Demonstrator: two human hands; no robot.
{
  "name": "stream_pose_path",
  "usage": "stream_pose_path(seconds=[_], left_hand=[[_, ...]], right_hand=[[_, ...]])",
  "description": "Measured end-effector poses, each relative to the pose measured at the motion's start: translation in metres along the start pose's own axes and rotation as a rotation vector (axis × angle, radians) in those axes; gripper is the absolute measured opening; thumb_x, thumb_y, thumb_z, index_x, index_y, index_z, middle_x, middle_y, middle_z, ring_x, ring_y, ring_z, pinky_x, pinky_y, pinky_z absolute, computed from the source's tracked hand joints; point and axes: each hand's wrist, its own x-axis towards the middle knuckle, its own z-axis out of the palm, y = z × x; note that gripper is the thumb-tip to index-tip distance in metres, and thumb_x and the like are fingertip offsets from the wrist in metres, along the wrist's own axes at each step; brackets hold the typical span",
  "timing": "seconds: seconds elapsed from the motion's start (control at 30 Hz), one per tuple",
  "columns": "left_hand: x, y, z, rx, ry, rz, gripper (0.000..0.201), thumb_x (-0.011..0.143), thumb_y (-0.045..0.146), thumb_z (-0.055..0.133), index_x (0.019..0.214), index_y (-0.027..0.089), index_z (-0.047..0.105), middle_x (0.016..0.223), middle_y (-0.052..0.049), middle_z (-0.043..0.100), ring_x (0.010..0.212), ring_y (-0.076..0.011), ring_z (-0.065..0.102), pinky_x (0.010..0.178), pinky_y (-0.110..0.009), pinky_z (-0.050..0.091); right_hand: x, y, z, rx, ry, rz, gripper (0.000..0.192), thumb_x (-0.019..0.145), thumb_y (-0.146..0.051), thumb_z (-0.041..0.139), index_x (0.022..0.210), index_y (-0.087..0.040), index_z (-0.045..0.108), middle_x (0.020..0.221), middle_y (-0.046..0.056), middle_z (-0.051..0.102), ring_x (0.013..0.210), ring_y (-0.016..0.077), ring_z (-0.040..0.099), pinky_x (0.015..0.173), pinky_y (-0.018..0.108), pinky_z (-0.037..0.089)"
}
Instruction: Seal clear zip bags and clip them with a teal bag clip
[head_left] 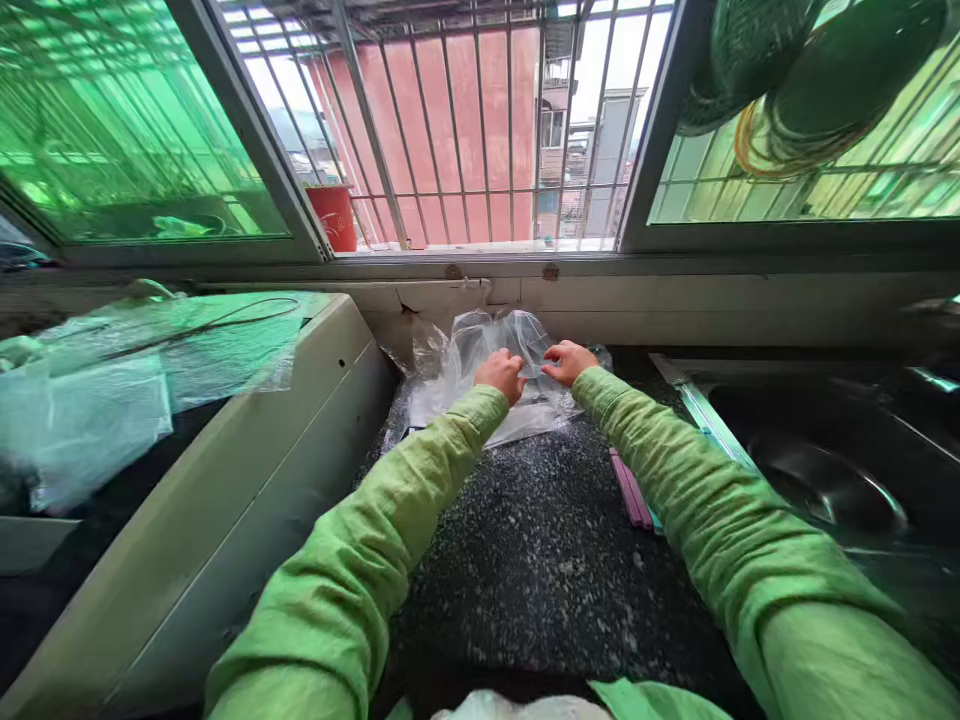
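Observation:
A clear, crumpled plastic bag (517, 335) lies at the back of the dark speckled counter, against the tiled wall under the window. My left hand (501, 375) is at its front middle, fingers curled in and closed on the thin plastic. Just to the right, my right hand (568, 362) pinches the same bag between thumb and fingers. A small gap separates the two hands. The fingertips are partly hidden, and the folds of the film make its edges hard to follow. More clear plastic (431, 350) spreads to the left of the bag.
A pale raised ledge (330, 370) with plastic sheets (112, 400) on it borders the left. To the right is a dark sink (810, 400) with a metal rim. Pink strips (630, 488) lie by my right forearm. Behind is a barred window with a red pot (332, 218).

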Motion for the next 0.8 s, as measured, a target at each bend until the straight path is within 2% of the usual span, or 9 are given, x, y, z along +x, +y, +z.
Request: stream_pose_path(seconds=[0.2, 0.33, 0.43, 0.6, 0.8], left_hand=[[0.016, 0.008, 0.019, 0.083, 0.056, -0.039, 0.024, 0.078, 0.027, 0.048, 0.095, 0.013, 0.058, 0.1, -0.012, 0.054, 0.096, -0.0228, 0.049, 0.077, -0.033, 0.039], [0.025, 0.013, 0.021, 0.076, 0.086, -0.054, 0.024, 0.077, 0.027, 0.051, 0.094, 0.013, 0.058, 0.101, -0.013, 0.054, 0.099, -0.0235, 0.047, 0.078, -0.034, 0.038], [0.029, 0.015, 0.013, 0.066, 0.114, -0.073, 0.028, 0.075, 0.03, 0.054, 0.096, 0.013, 0.058, 0.103, -0.013, 0.053, 0.1, -0.0239, 0.046, 0.079, -0.034, 0.037], [0.034, 0.022, -0.007, 0.041, 0.174, -0.125, 0.03, 0.076, 0.033, 0.055, 0.098, 0.014, 0.056, 0.103, -0.012, 0.054, 0.1, -0.0232, 0.046, 0.078, -0.034, 0.037], [0.03, 0.028, -0.03, -0.009, 0.332, -0.091, 0.026, 0.077, 0.035, 0.053, 0.097, 0.018, 0.058, 0.101, -0.009, 0.056, 0.097, -0.0228, 0.048, 0.076, -0.033, 0.037]], right_hand=[[0.007, -0.01, 0.023, -0.029, 0.126, -0.073, 0.024, 0.075, -0.037, 0.052, 0.086, -0.022, 0.066, 0.095, 0.005, 0.061, 0.083, 0.0168, 0.057, 0.064, 0.025, 0.04], [0.011, -0.007, 0.022, 0.015, 0.242, -0.139, 0.022, 0.078, -0.031, 0.048, 0.081, -0.02, 0.067, 0.09, 0.004, 0.062, 0.077, 0.0149, 0.057, 0.06, 0.024, 0.037], [0.013, -0.005, 0.011, 0.053, 0.342, -0.164, 0.021, 0.078, -0.031, 0.048, 0.081, -0.02, 0.067, 0.089, 0.004, 0.062, 0.07, 0.0129, 0.056, 0.058, 0.023, 0.036], [0.011, -0.009, -0.022, 0.053, 0.456, -0.184, 0.02, 0.077, -0.032, 0.05, 0.078, -0.02, 0.067, 0.084, 0.003, 0.062, 0.059, 0.011, 0.051, 0.054, 0.024, 0.034], [-0.011, -0.016, -0.067, 0.083, 0.601, -0.26, 0.019, 0.075, -0.031, 0.053, 0.073, -0.018, 0.066, 0.079, 0.003, 0.061, 0.055, 0.0105, 0.048, 0.054, 0.024, 0.036]])
